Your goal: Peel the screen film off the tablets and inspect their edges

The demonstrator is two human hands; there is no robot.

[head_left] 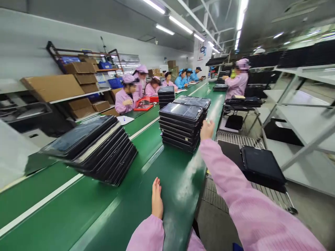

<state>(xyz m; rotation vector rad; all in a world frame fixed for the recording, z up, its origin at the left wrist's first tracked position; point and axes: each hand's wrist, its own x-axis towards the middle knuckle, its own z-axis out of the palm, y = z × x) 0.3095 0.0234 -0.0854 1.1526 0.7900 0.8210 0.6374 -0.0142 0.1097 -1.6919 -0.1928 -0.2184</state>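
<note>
My left hand (157,199) is over the green bench surface (174,181), fingers stretched out and holding nothing. At the right side of a stack of black trays with glassy flat panels (180,127), my right hand (207,130) has its fingers apart; whether it touches the stack I cannot tell. A second pile of such trays (104,150) leans to the left of my hands, with a pale layer near its top. Behind the near stack stands another, smaller stack (166,96).
Wire racks (240,139) on the right carry black trays (261,164), beside white shelving (300,115). Co-workers in pink (125,97) and blue (181,81) sit along the far side; another person (238,80) stands at the right. Cardboard boxes (54,87) fill shelves at left.
</note>
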